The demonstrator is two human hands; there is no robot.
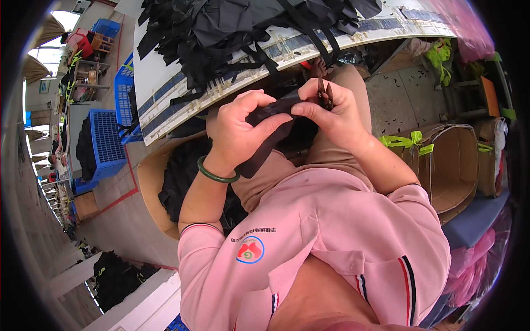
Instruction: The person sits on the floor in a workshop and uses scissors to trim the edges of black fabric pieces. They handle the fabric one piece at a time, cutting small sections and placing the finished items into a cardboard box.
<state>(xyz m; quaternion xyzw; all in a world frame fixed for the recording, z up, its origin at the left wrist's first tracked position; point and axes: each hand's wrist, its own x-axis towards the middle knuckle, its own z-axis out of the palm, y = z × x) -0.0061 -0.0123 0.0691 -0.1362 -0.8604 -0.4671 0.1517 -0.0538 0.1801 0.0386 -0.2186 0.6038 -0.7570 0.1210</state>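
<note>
My left hand point(238, 128), with a green bangle point(218, 171) at its wrist, is closed on a black fabric piece point(260, 154) over my lap. Between thumb and fingers, my right hand point(338, 115) pinches the other end of that piece. A pair of dark thread snips point(324, 94) is also tucked in the right hand, its blades pointing up past the fingers. The fabric is stretched between both hands, just below the table edge. A heap of black fabric pieces point(212, 38) lies on the table, with straps hanging over its edge.
The white table point(157, 99) has worn tape along its edge. A cardboard box point(152, 182) of black fabric stands at my left, beside a blue crate point(107, 144). Another cardboard box point(452, 176) with yellow-green ties stands at right. A person point(81, 44) is far left.
</note>
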